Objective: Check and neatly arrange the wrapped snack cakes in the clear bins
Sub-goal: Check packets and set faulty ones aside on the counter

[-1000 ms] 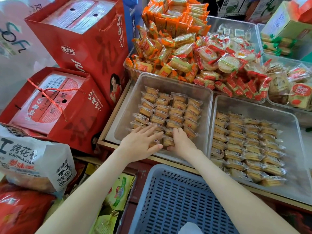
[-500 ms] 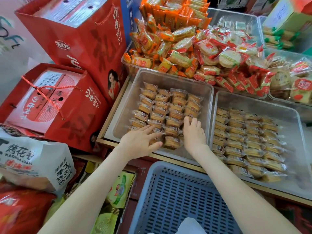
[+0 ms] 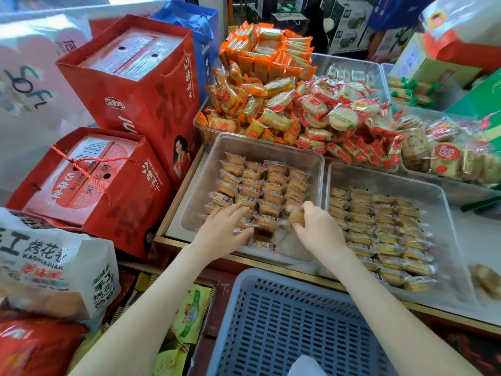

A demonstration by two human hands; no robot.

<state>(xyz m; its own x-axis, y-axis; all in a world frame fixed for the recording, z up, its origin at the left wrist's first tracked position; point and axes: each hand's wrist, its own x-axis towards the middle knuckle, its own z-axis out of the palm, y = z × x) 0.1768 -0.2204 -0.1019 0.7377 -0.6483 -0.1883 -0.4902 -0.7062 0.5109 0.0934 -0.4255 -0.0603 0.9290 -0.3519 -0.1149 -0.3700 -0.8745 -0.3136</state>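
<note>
Two clear bins stand side by side on the counter. The left bin (image 3: 200,185) holds rows of small wrapped snack cakes (image 3: 267,183); the right bin (image 3: 447,226) holds several neat rows of similar cakes (image 3: 385,223). My left hand (image 3: 225,229) lies flat with straight fingers on the cakes at the left bin's near edge. My right hand (image 3: 317,226) pinches one wrapped cake (image 3: 296,216) lifted slightly at the bin's near right corner.
A blue perforated basket (image 3: 284,327) sits just in front of me. Red gift boxes (image 3: 130,85) stand at the left, a white snack bag (image 3: 54,267) lower left. Behind the bins are heaps of orange (image 3: 260,77) and red wrapped snacks (image 3: 352,123).
My right hand went from lying flat on the cakes to pinching one and lifting it at the near right corner. The left hand stayed on the front rows. The camera tilted up slightly.
</note>
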